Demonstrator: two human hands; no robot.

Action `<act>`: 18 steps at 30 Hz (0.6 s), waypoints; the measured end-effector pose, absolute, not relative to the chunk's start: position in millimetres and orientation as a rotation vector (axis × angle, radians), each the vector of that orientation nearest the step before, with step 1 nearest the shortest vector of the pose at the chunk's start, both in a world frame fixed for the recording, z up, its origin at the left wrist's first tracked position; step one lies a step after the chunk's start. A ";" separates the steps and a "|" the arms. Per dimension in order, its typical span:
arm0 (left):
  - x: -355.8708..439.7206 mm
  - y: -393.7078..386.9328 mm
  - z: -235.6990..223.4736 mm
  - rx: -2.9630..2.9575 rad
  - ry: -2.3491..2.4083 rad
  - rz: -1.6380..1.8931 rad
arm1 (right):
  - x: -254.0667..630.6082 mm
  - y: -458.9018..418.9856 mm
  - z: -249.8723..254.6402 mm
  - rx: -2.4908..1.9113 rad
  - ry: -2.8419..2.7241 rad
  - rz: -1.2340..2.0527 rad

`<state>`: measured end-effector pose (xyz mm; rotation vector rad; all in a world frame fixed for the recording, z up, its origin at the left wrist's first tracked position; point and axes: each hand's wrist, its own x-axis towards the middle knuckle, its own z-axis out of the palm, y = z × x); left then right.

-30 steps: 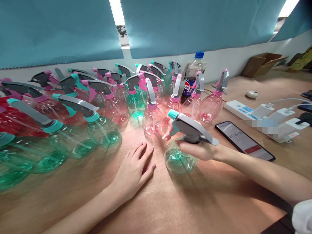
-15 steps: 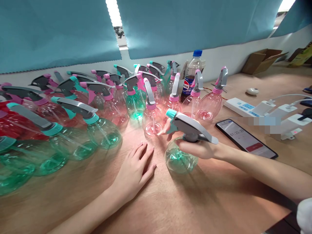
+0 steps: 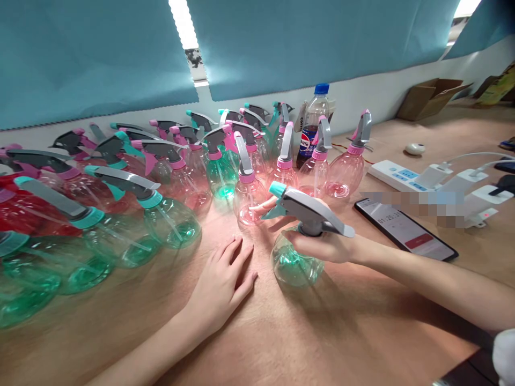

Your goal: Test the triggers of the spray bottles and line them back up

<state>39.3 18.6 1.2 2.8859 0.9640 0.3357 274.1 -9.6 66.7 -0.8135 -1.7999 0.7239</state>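
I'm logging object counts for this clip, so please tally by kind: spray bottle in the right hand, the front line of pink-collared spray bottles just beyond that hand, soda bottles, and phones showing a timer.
Green spray bottle in the right hand: 1
Pink-collared spray bottles in that line: 4
Soda bottle: 1
Phone showing a timer: 1
Total: 7

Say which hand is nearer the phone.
Right. The right hand, at the neck of a green spray bottle, is left of the phone; the left hand rests on the table farther left, beyond that bottle.
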 end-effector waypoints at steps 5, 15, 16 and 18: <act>40.0 18.9 0.9 2.894 0.962 0.324 | 272.8 -9.8 67.5 -0.842 -1.790 0.670; 40.1 18.0 1.6 2.883 0.972 0.313 | 273.6 -9.8 59.8 -0.825 -1.738 0.654; 40.1 18.0 1.6 2.884 0.971 0.311 | 273.7 -9.8 59.2 -0.834 -1.737 0.652; 40.3 18.1 1.5 2.887 0.964 0.308 | 273.7 -9.7 58.5 -0.837 -1.734 0.661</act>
